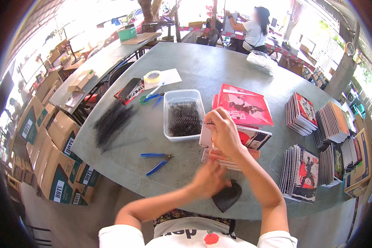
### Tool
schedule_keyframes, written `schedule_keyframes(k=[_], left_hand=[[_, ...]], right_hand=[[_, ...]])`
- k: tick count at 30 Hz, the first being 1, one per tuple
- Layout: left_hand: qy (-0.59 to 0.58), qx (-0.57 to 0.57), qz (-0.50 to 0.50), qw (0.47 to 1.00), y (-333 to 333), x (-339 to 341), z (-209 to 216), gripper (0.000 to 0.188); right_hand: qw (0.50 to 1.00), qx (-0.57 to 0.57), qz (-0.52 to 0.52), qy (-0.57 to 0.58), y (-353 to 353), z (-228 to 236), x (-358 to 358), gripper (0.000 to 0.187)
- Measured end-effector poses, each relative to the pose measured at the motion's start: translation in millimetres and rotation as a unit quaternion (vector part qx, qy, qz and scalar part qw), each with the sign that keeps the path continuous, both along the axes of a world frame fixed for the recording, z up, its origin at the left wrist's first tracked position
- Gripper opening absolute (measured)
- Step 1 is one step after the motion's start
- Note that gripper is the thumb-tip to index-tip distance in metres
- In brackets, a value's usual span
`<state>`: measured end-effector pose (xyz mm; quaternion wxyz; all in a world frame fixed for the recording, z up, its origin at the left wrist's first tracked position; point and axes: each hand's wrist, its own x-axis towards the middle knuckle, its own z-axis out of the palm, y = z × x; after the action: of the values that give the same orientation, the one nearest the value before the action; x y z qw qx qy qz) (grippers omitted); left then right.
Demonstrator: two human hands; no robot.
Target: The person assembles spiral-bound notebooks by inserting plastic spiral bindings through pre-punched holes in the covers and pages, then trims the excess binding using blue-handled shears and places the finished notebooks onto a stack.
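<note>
2 hands on 1 red-covered notebook (pixel 213 142) — right hand (pixel 223 130) grip closed on its top edge, left hand (pixel 206 180) blurred — grip unclear.

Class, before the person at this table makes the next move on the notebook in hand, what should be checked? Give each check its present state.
1. Right hand grips the upright notebook: ok.
2. Left hand steadies the stack: cannot tell, it is blurred.
3. Tray of wire coils beside the notebook: ok.
4. Blue pliers lie free on the table: ok.
5. Coil seated in the notebook's holes: cannot tell.
</note>
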<state>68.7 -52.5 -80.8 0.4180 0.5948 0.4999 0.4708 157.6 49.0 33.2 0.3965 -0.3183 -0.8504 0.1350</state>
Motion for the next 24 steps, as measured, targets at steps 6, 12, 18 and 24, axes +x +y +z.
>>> schedule_keyframes(k=[6, 12, 18, 24], left_hand=[[0.256, 0.216, -0.074, 0.939, 1.0, -31.6, 72.4, 0.043], [0.412, 0.299, 0.031, 0.860, 38.2, -61.3, 95.5, 0.030], [0.357, 0.380, 0.106, 0.847, 43.1, -67.2, 116.1, 0.026], [0.270, 0.415, 0.184, 0.849, 33.6, -63.8, 131.4, 0.028]], right_hand=[[0.973, -0.014, -0.213, -0.083, -19.0, 11.2, 65.0, 0.012], [0.983, 0.028, -0.167, -0.066, -27.3, 3.6, 67.6, 0.012], [0.982, 0.054, -0.172, -0.053, -30.8, -3.4, 60.9, 0.012], [0.983, 0.044, -0.169, -0.059, -37.8, -8.9, 63.7, 0.012]])
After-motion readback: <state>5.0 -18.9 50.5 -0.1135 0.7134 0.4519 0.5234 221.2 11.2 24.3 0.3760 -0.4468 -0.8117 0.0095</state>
